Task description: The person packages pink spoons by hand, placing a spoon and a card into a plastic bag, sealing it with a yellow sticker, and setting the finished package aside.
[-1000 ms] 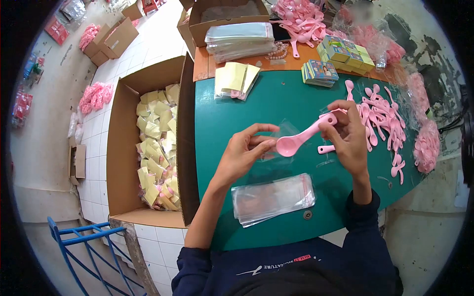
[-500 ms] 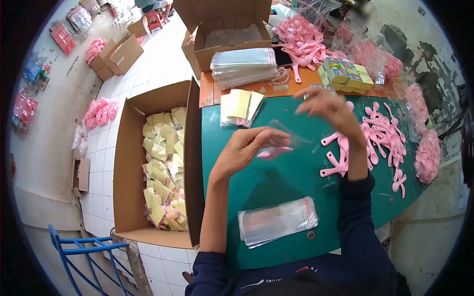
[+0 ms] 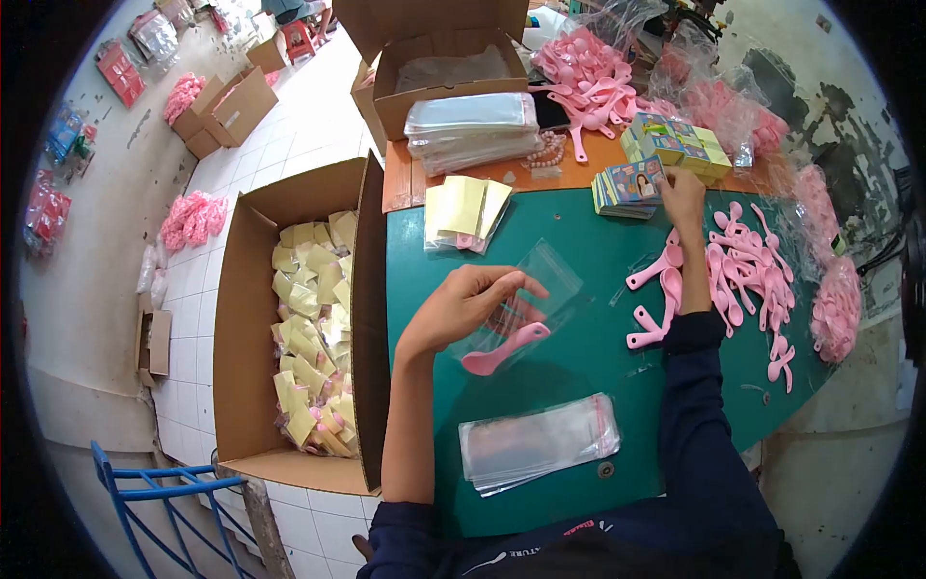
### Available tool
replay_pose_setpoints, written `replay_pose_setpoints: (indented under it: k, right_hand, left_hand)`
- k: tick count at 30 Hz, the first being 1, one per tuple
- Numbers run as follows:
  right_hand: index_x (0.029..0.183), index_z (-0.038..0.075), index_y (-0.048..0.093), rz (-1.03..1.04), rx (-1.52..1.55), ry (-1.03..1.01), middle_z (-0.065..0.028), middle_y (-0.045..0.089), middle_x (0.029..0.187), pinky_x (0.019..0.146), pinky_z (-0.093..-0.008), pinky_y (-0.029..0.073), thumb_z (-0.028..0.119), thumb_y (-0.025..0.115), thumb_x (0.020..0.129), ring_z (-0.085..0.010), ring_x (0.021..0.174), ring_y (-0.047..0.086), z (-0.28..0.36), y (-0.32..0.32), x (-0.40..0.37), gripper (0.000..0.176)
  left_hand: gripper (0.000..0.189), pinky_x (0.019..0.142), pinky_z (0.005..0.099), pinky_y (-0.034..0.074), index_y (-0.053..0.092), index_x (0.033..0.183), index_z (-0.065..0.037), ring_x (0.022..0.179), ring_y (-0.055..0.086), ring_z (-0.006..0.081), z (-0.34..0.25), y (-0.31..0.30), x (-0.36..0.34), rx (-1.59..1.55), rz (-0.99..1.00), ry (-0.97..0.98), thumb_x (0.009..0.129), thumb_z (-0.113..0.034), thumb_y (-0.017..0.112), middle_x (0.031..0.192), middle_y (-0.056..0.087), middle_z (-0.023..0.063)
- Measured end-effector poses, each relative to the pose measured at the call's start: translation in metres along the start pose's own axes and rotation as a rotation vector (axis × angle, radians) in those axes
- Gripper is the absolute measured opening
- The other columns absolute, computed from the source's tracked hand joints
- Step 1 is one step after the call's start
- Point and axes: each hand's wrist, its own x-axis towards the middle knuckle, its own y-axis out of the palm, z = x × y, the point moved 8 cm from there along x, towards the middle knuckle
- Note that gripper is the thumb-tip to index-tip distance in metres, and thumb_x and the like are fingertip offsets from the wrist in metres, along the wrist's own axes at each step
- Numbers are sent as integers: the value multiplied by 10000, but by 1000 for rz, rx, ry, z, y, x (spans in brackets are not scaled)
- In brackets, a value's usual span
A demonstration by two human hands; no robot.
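Observation:
My left hand is closed on a clear plastic bag over the middle of the green table. A pink spoon lies slanted at the bag, seemingly inside it. Farther off, my right hand has its fingertips pinched on the top printed card of a small stack; the fingers partly hide the card's right edge. Several loose pink spoons lie to the right of my right forearm. Near my body rests a pile of flat clear bags.
An open carton of filled packets stands left of the table. Packets with cream cards lie at the table's far left. Behind are stacked bags, a small open box and bundled card stacks. A blue metal frame stands lower left.
My right hand has moved away from the bag to the card stack and closed on the top card. The bag and spoon in my left hand have tilted and come lower, nearer me.

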Motion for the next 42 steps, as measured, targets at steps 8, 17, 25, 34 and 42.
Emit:
replay_pose_setpoints:
  k: [8,17,25,34,42]
  right_hand:
    - [1001,6,563,622,706,-22,-29,602,786,491,-213,433,86,584,850,-61,615,520,154,-33,-83,173]
    - [983,11,573,565,666,-46,-19,604,761,511,-220,426,91,564,875,-59,629,515,175,-57,-100,135]
    - [986,-16,577,463,624,-57,-44,619,800,516,-235,450,69,563,852,-87,647,547,171,-72,-96,160]
    - [961,-27,577,691,511,-151,-88,596,718,503,-273,459,98,576,852,-131,624,568,185,-51,-112,165]
    - [852,-24,599,820,217,-504,-216,578,778,641,-389,441,190,579,848,-386,708,535,208,-34,-135,215]
  left_hand:
    - [385,694,260,527,614,1058,-13,804,653,143,24,-5,12,-8,-54,-62,991,-311,380,910,670,100]
    - [387,673,251,529,620,1043,-6,769,653,138,17,-3,7,-46,-59,-34,985,-318,398,889,668,89]
    - [400,702,260,538,610,1040,6,779,662,143,12,3,6,-38,-44,-22,985,-327,395,894,675,99]
    - [384,608,230,480,638,978,8,663,564,58,13,-1,9,58,-114,30,976,-320,439,776,644,18]
    - [374,687,260,512,574,1185,-15,779,572,80,0,14,9,304,-49,72,959,-298,479,862,645,42]
